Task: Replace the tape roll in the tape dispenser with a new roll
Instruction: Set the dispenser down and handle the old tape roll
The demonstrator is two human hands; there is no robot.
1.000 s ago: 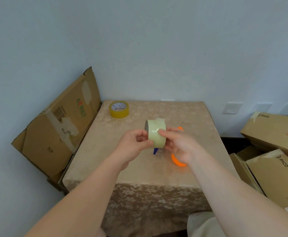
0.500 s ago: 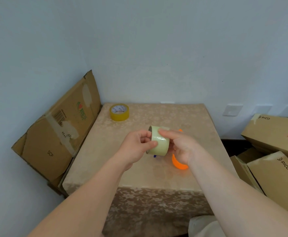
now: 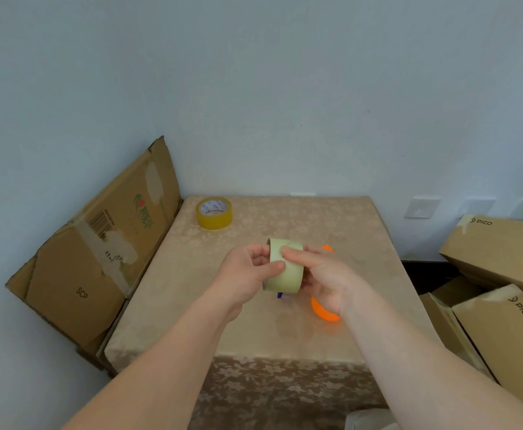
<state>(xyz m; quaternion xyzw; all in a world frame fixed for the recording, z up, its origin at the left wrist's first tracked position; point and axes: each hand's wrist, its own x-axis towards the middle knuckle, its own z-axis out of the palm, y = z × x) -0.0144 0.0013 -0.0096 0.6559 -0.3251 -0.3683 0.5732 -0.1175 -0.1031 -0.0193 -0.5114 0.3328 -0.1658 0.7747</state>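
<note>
Pale green tape roll [image 3: 286, 268], yellow roll [image 3: 214, 213], orange dispenser [image 3: 324, 311], beige floral tablecloth [image 3: 285, 377].

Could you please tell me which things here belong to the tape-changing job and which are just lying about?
Job: pale tape roll held by left hand and right hand; orange dispenser; yellow tape roll.
Lying about: flattened cardboard; PICO boxes.

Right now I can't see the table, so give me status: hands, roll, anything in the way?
Left hand, right hand: both gripping pale tape roll above table. Orange dispenser mostly hidden behind right hand. Yellow roll far corner, clear.
</note>
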